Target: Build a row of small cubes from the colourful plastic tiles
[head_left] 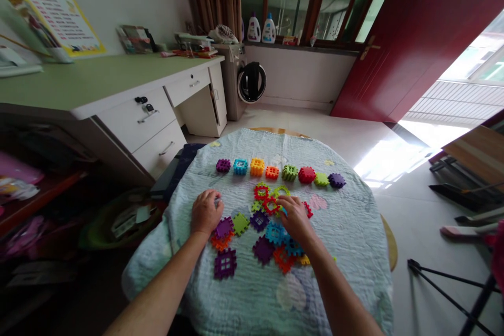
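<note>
- Left hand (207, 212): fingers bent and close together, low over the cloth; can't tell if anything is pinched.
- Right hand (295, 214): fingers curved downward over the loose pieces; grip hidden, can't tell if pinching.
- Pieces: flat, look like plastic, notched square edges, some solid, some windowed.
- Just beside left hand, toward its wrist: solid purple square (223, 227), overlapping orange piece (221, 242); solid green square (240, 224) to their right.
- Nearer the body than left hand: purple window-grid square (226, 264), lying flat.
- Between hands: dark purple windowed piece (259, 220).
- Just left of right fingers: red open frame (271, 206); lime ring-shaped piece (281, 191) just beyond.
- Below right hand, by forearm: blue toothed piece (275, 232), solid purple (263, 250), orange-red (284, 259), overlapping heap.
- Beyond both hands: row of blocky toothed shapes, including blue cube (240, 167), yellow cube (257, 167), rounder red block (306, 175).
- Under everything: crinkled pale blue cloth (346, 268), faint printed patches, draped over rounded table.
</note>
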A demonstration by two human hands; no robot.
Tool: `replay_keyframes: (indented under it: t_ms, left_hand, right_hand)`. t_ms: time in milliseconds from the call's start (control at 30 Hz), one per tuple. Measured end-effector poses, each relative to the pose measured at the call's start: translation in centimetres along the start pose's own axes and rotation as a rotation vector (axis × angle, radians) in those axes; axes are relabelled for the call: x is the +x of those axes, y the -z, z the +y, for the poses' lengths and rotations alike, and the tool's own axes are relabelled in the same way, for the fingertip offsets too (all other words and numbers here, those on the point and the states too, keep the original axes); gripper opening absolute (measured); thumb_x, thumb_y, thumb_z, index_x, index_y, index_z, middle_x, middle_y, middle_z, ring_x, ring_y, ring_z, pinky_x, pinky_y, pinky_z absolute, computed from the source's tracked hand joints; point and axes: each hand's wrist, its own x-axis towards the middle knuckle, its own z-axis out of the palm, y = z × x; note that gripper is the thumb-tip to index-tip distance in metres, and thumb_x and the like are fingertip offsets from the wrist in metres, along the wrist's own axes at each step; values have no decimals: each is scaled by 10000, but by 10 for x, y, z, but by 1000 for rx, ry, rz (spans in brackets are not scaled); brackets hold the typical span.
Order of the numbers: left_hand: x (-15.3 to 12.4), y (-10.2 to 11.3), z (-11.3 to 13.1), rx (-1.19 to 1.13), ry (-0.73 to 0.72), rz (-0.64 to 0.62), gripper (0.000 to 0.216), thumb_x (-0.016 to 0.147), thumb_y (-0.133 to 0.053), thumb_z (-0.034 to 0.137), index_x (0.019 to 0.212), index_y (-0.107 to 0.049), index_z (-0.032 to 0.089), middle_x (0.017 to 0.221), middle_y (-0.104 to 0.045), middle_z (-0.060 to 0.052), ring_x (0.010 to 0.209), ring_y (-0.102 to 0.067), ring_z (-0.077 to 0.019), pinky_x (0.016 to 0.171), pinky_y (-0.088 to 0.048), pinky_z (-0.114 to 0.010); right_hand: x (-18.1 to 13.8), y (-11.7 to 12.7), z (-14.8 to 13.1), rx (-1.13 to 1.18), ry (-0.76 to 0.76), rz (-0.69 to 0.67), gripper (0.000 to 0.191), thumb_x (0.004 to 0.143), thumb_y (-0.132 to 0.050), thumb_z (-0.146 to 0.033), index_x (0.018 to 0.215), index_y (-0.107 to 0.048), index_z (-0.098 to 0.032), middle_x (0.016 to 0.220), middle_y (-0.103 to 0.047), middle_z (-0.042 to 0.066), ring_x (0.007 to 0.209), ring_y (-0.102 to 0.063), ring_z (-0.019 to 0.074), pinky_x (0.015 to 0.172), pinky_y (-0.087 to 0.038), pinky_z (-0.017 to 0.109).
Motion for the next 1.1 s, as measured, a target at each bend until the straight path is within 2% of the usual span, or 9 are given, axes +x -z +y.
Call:
replay_keyframes:
  t_ms: [133,333,433,500,667,800,900,1000,1100]
  left_hand:
    - [1,2,2,-10,21,-2,167,776,-501,199,882,-630,200,1008,-662,-104,1006,-595,-271,950,-463,-410]
    - [1,4,4,-18,36,-13,148,781,-502,193,870,-620,203,1007,-659,-98,1012,-596,-268,960,-458,-404]
    - [1,5,5,-24,40,-16,144,785,-501,192,871,-617,198,1006,-657,-98,1009,-596,-267,957,-460,-404]
    - [1,5,5,-25,39,-19,138,787,-501,195,867,-614,195,1009,-657,-102,1009,-593,-269,957,-459,-409]
    - [0,5,5,-28,46,-16,141,777,-508,190,868,-614,201,1032,-660,-102,1021,-588,-267,955,-458,-410]
    - [0,5,6,-31,49,-20,151,774,-508,187,877,-619,195,1027,-660,-107,1016,-589,-269,950,-459,-414]
    - [0,6,6,-32,48,-15,148,776,-507,183,873,-618,198,1021,-658,-105,1018,-587,-268,950,-460,-413]
    - [0,6,7,-30,52,-14,135,783,-510,187,867,-613,204,1020,-653,-98,1016,-588,-265,949,-459,-406]
    - [0,7,7,-26,55,-18,132,782,-515,193,870,-612,202,1018,-652,-97,1011,-589,-267,944,-459,-406]
  right_hand:
    - [8,-10,-17,-73,17,-87,465,804,-478,-55,1171,-665,-272,1264,-647,38,1093,-508,239,952,-388,382]
    - [2,5,-30,-175,-12,-205,320,758,-586,-132,1027,-695,-266,1055,-639,58,1007,-496,247,863,-369,364]
    - [12,13,-36,-175,-29,-265,203,775,-597,-172,923,-717,-243,995,-634,66,972,-508,237,839,-372,355]
    - [25,9,-39,-170,-28,-245,249,776,-574,-142,957,-720,-230,1035,-648,75,988,-515,236,852,-376,353]
    - [53,-22,-38,-168,10,-132,499,778,-543,-94,1236,-631,-269,1342,-596,63,1171,-476,267,942,-363,388]
    - [55,-31,-30,-141,15,-97,264,888,-509,-187,1040,-713,-259,1136,-703,58,1071,-552,239,912,-380,357]
    - [50,-22,-20,-42,14,-45,274,944,-455,-245,900,-724,-220,998,-723,64,963,-597,202,878,-403,313]
    - [45,-14,-15,24,26,-8,224,916,-494,-233,922,-716,-205,989,-719,67,943,-604,197,881,-417,303]
    - [44,-20,-23,-16,31,19,247,865,-584,-262,1082,-683,-196,1126,-693,90,1041,-575,233,932,-407,338]
